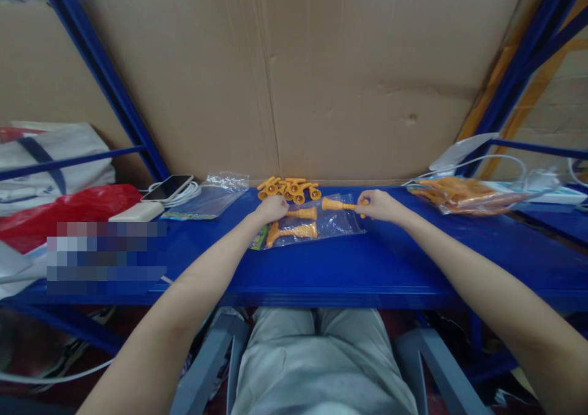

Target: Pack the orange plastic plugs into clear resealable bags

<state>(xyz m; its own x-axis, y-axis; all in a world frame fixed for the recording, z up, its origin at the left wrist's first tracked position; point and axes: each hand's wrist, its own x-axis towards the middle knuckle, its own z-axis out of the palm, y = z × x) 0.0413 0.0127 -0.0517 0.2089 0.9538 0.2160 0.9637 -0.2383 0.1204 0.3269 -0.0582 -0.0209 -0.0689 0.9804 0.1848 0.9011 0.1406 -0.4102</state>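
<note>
A clear plastic bag [337,224] with a green printed end lies flat on the blue shelf. In or on it are two orange plastic pieces: a T-ended piece [298,231] with a flared, ribbed end, and a similar piece [304,213] just above. My left hand [274,208] is closed at the handle end of that upper piece; whether the fingers grip it or the bag is hidden. At the bag's right side, my right hand [375,205] pinches the thin end of a third orange flared piece [337,204], its wide end pointing left.
Several more orange pieces [291,188] are heaped behind the bag. Left are a flat clear bag [202,203], a phone [168,188], a coiled white cable [186,193] and a red plastic bag [101,201]. A bag of orange pieces [463,195] lies right. Cardboard [344,84] closes the back.
</note>
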